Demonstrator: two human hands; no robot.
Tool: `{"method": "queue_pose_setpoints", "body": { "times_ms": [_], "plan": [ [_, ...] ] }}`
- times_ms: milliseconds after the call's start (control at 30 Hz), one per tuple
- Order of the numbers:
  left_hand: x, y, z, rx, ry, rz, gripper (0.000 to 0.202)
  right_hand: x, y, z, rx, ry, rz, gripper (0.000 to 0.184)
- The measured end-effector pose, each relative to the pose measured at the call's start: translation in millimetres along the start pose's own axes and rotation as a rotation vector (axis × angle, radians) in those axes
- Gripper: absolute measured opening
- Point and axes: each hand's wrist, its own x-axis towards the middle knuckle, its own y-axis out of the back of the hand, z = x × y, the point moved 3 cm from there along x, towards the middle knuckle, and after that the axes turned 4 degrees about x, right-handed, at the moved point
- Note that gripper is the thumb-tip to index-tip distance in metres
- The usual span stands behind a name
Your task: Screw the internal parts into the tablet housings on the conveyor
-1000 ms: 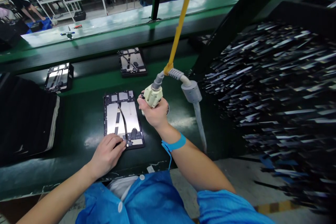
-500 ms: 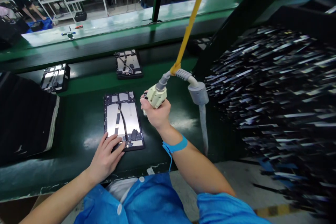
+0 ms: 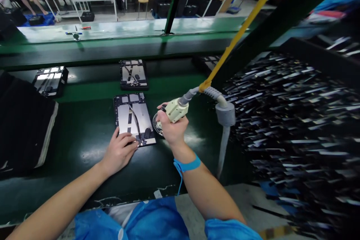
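Observation:
An opened tablet (image 3: 136, 118) lies on the dark green bench in front of me, its silvery inside, thin black cable and small dark parts facing up. My left hand (image 3: 120, 150) rests on its lower left corner, fingers stretched out over the near edge and thumb hidden. To the right of the tablet, my right hand (image 3: 174, 125) is wrapped round a cream-coloured hand tool (image 3: 177, 110). The tool's round, perforated head (image 3: 157, 124) sits close beside the tablet's right edge; whether they touch I cannot tell. A blue band (image 3: 189, 164) circles my right wrist.
Behind lie more opened tablets (image 3: 133, 74) (image 3: 50, 80). A yellow strap (image 3: 239, 39) holds up the tool's grey cable, which has a cylindrical lump (image 3: 225, 114). Many dark, thin pieces (image 3: 287, 120) are packed at right. A black stack (image 3: 24, 123) stands at left.
The tablet and my left hand have slid away from me, nearer the tablet behind. My right hand has tilted the tool, so its round head now shows. The view has shifted slightly.

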Motion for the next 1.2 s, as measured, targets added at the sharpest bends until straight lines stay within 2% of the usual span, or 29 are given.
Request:
{"method": "queue_pose_setpoints", "body": {
  "times_ms": [233,500,1200],
  "plan": [
    [-9.0,-7.7,-11.4,-0.039,0.107,-0.003,0.017,-1.4,-0.6,-2.0,-0.027,-0.007,0.019,0.020],
    [-8.6,-6.3,-12.4,-0.065,0.120,-0.022,0.019,0.8,-4.4,-5.9,-0.009,-0.024,0.056,0.016],
    [-8.4,-6.5,-13.5,-0.112,0.134,-0.008,0.018,-1.4,-4.9,-8.6,-0.024,-0.021,0.017,0.011]
  ]
}}
